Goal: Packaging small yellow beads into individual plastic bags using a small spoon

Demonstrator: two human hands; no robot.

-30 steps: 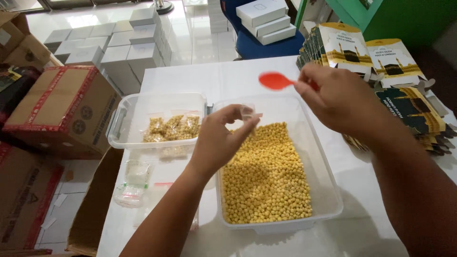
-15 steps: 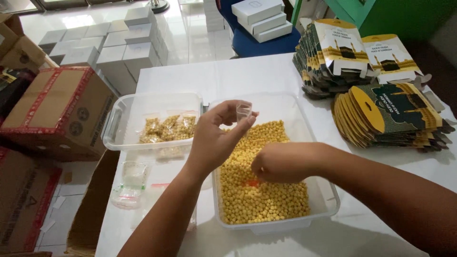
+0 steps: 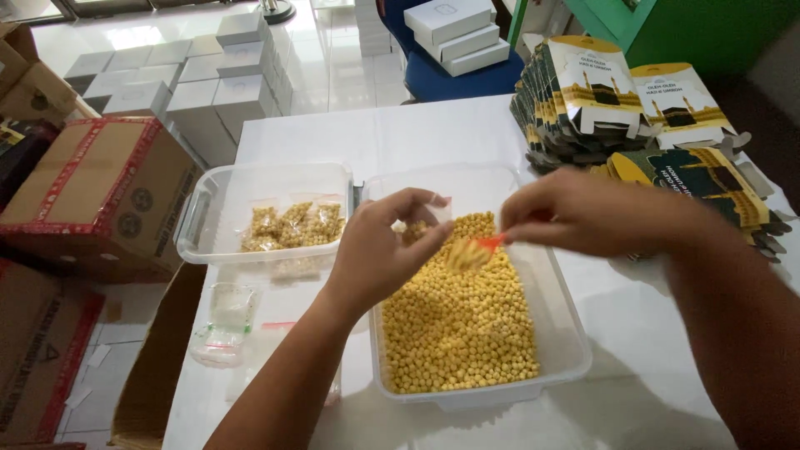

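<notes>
Filling step: right hand (image 3: 596,218) pinches spoon (image 3: 487,244) of beans (image 3: 458,325); left hand (image 3: 383,250) pinches small bag (image 3: 417,227); next, a steady tip

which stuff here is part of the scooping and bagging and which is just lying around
In use: left hand holding small bag; right hand with red scoop; tub of yellow beans; tub of filled bags.

Lying about: printed cartons; white boxes; cardboard box.
</notes>
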